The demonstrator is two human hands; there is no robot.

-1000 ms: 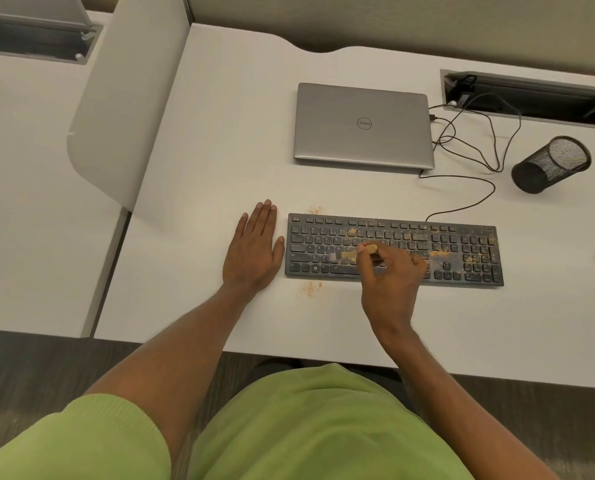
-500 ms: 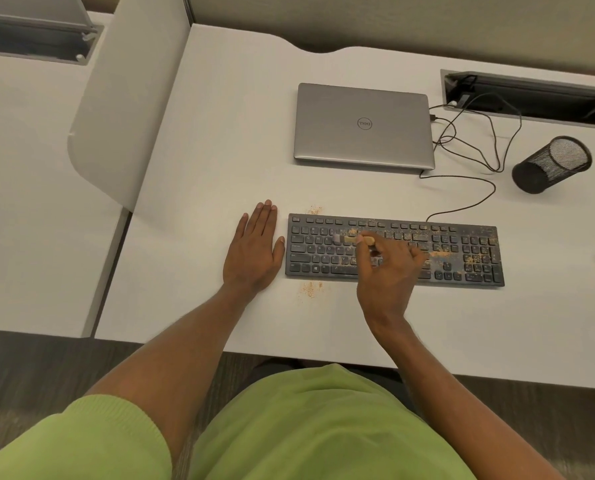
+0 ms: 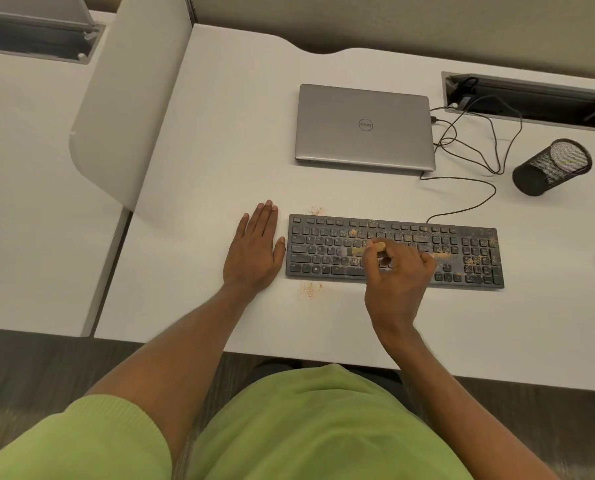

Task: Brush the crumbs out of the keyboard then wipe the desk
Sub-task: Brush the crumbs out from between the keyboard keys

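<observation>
A: Where is the keyboard [image 3: 462, 237] found?

B: It is laid flat on the white bench [image 3: 219, 150]. A closed laptop [image 3: 363, 128] is seen at its 12 o'clock and a mesh pen cup [image 3: 552, 168] at its 2 o'clock.

A: How are the hands placed?

B: The left hand [image 3: 254, 251] is laid flat on the bench at the keyboard's 9 o'clock, just beside its edge. Its fingers are straight and nothing is held. A small brush [image 3: 361, 250] is pinched in the right hand [image 3: 396, 275], and its bristles are set on the middle keys, pointed toward 9 o'clock.

A: And the crumbs [image 3: 476, 259]?

B: Most are scattered over the right-side keys. Small patches are also seen on the bench at the keyboard's 7 and 11 o'clock.
</observation>
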